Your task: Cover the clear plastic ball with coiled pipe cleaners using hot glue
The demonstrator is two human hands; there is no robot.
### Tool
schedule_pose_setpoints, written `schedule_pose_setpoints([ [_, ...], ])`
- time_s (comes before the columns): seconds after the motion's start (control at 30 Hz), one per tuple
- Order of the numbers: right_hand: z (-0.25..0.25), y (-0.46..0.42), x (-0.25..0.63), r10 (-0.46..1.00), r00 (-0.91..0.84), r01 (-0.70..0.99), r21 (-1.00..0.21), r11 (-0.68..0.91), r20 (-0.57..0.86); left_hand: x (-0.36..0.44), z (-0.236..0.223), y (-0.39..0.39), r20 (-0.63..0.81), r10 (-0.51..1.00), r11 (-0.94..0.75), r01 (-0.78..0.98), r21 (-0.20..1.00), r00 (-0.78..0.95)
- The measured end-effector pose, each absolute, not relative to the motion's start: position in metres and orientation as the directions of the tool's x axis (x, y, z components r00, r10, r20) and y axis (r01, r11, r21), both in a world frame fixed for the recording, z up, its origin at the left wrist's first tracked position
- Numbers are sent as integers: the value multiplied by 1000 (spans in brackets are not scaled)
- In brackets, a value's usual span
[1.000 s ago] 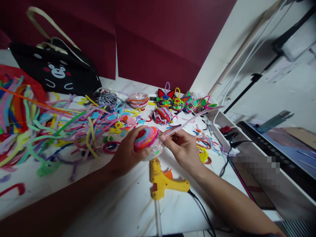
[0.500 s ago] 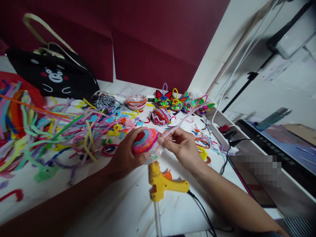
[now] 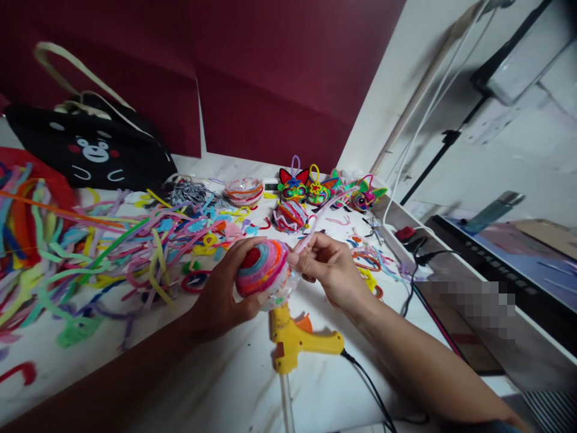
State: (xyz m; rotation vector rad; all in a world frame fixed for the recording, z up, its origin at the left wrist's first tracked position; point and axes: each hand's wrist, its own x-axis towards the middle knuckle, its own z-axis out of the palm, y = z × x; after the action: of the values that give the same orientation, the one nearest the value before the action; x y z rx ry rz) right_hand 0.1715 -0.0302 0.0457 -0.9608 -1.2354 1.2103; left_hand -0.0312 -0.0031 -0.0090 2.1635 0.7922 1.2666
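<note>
My left hand (image 3: 223, 294) is wrapped round a half-ball (image 3: 262, 269) covered in coiled pipe cleaners of red, pink, blue and orange. My right hand (image 3: 331, 267) pinches a pale pink pipe cleaner (image 3: 322, 219) against the ball's right edge; the free end slants up to the right. Both hands hover over the white table (image 3: 135, 361), just above a yellow glue gun (image 3: 295, 340).
A heap of loose coloured pipe cleaners (image 3: 90, 240) covers the left of the table. A black bear-face bag (image 3: 94, 153) stands behind it. Several finished cat-face figures (image 3: 315, 189), a wrapped ball (image 3: 289, 215) and a small bowl (image 3: 243, 190) sit at the back. Cables and a power strip (image 3: 408, 237) lie right.
The hands and ball have stayed together while the view drifted; the pink pipe cleaner's free end has swung nearer and steeper. The left hand has turned the ball slightly.
</note>
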Motion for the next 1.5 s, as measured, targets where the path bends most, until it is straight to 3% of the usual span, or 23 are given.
schedule_pose_setpoints([
  [0.5,49,-31,174,991,-113,-186,-981,52,74,-36,-14,-3,615,653,-737,184,650,441],
  [0.77,49,-30,176,989,-150,-239,-971,-29,8,-37,-15,0,554,696,-674,151,723,456],
  [1.1,49,-33,174,992,-124,-234,-972,-17,12,-40,-9,-3,495,704,-621,104,777,509],
  [1.33,52,-36,176,993,-100,-188,-979,-78,-60,-37,-5,-4,491,731,-584,63,809,474],
  [1.5,55,-35,175,989,-82,-260,-956,-137,-120,-39,-4,-4,496,715,-575,11,818,492],
])
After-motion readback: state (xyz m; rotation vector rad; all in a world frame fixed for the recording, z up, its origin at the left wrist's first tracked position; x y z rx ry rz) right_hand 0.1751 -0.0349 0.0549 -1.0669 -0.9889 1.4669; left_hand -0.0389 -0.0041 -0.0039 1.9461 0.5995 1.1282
